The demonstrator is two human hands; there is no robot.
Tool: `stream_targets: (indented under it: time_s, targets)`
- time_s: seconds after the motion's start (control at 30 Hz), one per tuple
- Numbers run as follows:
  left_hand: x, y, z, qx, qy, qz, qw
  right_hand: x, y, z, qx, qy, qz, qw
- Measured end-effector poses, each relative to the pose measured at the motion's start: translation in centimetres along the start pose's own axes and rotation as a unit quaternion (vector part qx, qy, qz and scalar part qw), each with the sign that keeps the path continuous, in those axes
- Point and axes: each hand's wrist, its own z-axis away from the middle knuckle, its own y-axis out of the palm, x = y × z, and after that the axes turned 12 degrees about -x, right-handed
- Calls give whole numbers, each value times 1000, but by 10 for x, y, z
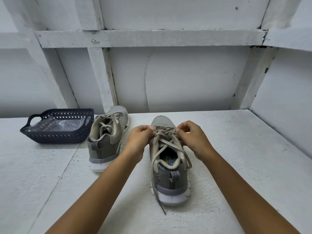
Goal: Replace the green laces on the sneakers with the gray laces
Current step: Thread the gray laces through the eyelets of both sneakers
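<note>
On the white table (236, 149), against a white panelled wall, a dark mesh basket (57, 137) holding clear plastic sits at the far left. Just beside it stands one grey sneaker (104, 146), heel toward you, already laced. To its right, between your forearms, stands the second sneaker (168, 188), also heel toward you. Your left hand (141, 137) and right hand (190, 137) meet over its forward eyelets, fingers curled and pinching the pale lace (166, 140) from either side. One loose end trails down the shoe's left side onto the table, past the heel.
</note>
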Motion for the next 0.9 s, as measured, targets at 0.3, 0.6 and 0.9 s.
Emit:
stream_targets:
  time_s: [0.3,0.6,0.9]
  targets:
    - [-30,5,7,63,169,-347,920,36,-10,-3,144,-57,126,980]
    - [-27,17,11,9,144,-367,919,39,-2,1,107,-85,263,955]
    - [-12,5,21,-35,-23,8,999,8,-8,15,-10,-14,83,996]
